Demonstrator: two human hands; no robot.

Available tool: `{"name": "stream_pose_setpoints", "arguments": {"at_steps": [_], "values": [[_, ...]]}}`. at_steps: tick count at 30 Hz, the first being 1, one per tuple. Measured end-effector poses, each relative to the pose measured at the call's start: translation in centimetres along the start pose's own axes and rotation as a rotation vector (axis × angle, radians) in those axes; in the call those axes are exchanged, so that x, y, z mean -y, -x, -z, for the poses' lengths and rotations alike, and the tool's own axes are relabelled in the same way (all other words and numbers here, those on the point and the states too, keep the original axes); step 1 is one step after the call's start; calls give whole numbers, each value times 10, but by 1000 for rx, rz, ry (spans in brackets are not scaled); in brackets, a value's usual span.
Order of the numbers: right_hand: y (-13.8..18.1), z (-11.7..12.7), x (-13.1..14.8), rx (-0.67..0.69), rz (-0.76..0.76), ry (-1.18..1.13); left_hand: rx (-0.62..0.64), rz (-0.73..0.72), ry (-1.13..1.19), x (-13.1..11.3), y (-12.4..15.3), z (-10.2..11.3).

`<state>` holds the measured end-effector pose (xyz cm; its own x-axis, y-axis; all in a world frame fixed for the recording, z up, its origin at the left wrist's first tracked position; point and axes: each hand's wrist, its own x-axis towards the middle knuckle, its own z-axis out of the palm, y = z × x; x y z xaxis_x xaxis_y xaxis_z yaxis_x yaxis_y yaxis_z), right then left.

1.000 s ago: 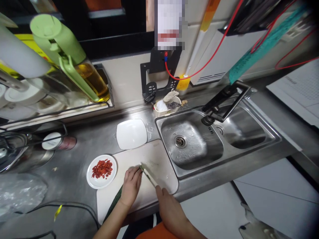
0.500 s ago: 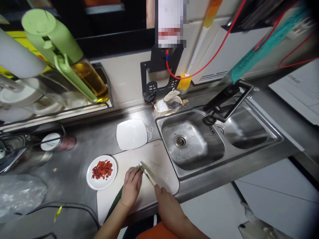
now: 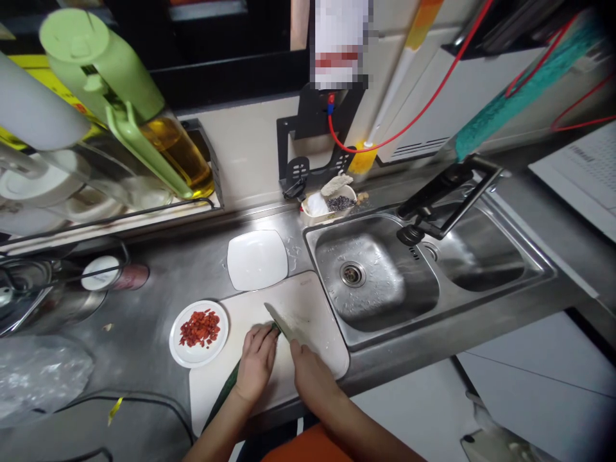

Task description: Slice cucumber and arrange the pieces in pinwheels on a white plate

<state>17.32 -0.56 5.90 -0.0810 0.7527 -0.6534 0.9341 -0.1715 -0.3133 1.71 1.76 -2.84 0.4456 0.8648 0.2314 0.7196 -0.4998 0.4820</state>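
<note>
On a white cutting board (image 3: 327, 359) lies a long dark green cucumber (image 3: 225, 390), partly hidden under my left hand (image 3: 256, 359). The fingers of that hand are curled over the cucumber near its far end. My right hand (image 3: 310, 373) grips the handle of a kitchen knife (image 3: 282, 322), its blade pointing up and left across the board. The blade is beside the cucumber's end, close to my left fingertips; whether it is cutting in cannot be made out. A small round plate (image 3: 175, 333) with chopped red pieces (image 3: 199, 328) overlaps the board's left edge.
Behind the board sits a square white plate (image 3: 257, 260). To the right is a steel double sink (image 3: 370, 276) with a black faucet (image 3: 430, 199). A container (image 3: 327, 208) stands against the wall. An oil bottle (image 3: 176, 151) is on the left shelf; a plastic bag (image 3: 41, 378) lies left.
My right hand has shifted slightly left and up, and the knife blade has turned, now extending further past the cucumber's end. My left hand stays on the cucumber. The view has shifted slightly.
</note>
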Motion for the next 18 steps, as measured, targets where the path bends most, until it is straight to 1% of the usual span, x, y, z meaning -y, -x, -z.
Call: {"name": "stream_pose_setpoints", "arguments": {"at_steps": [4,7,12,18], "values": [[-8,2,4,5,-11,-22,-7,-2,-7,0,-1,1],[-5,1,2,5,-14,-12,-15,-5,0,-2,-2,3],[17,2,-9,37,-66,76,-33,4,12,-4,-3,4],[44,3,-15,80,-83,59,-47,-2,12,-3,-2,2]]}}
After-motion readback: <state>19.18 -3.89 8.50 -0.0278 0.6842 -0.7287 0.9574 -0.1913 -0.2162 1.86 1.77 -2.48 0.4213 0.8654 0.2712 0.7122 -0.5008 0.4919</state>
